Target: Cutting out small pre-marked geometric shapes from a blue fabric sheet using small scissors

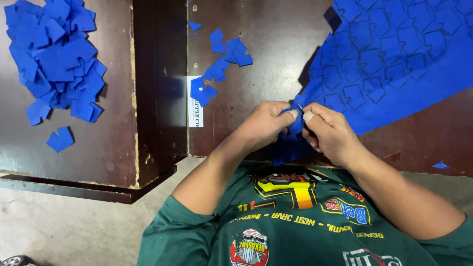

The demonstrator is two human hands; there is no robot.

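Observation:
A large blue sheet (pixel 394 59) marked with several drawn shape outlines lies across the dark brown table (pixel 266 59) at the right. My left hand (pixel 266 125) pinches the sheet's near corner between thumb and fingers. My right hand (pixel 330 133) grips the same corner just to the right, with a thin metal blade tip (pixel 300 107) showing between the two thumbs. The sheet's corner hangs down over the table's near edge between my hands.
A heap of cut blue pieces (pixel 54 59) lies on a lower table surface at the left. Several loose cut pieces (pixel 221 59) lie near a white label (pixel 195 116) in the middle. One small scrap (pixel 441 165) sits at the right edge. Concrete floor lies below.

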